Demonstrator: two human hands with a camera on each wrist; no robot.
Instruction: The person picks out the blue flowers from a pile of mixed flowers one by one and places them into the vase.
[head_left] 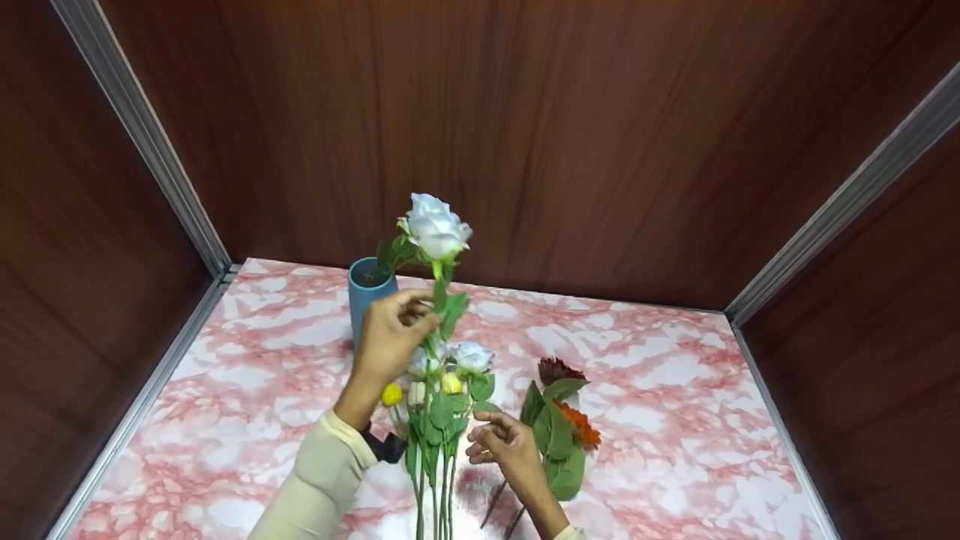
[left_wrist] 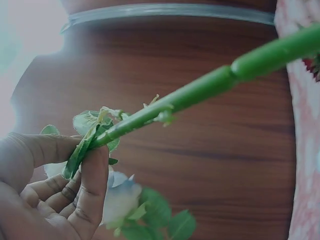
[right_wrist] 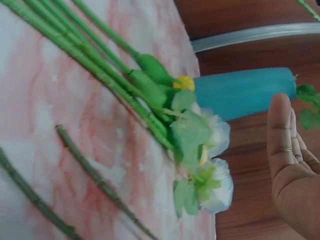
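My left hand (head_left: 390,334) pinches the green stem (left_wrist: 175,102) of a white rose (head_left: 436,229) between thumb and fingers, holding it upright just right of the blue vase (head_left: 360,300). Green leaves (head_left: 397,251) show at the vase's mouth, partly behind the rose. Below the raised rose lies a bunch of stems (right_wrist: 100,65) with white roses (head_left: 474,357), a yellow tulip (head_left: 451,383) and a round yellow flower (head_left: 391,394). Beside this bunch, my right hand (head_left: 510,450) holds nothing, its fingers loosely bent in the head view.
Right of my right hand lie a dark red flower (head_left: 559,370) and an orange flower (head_left: 579,425) with broad leaves. The marbled pink-and-white table (head_left: 660,450) is enclosed by brown wood-look panels (head_left: 570,150) with metal edge strips.
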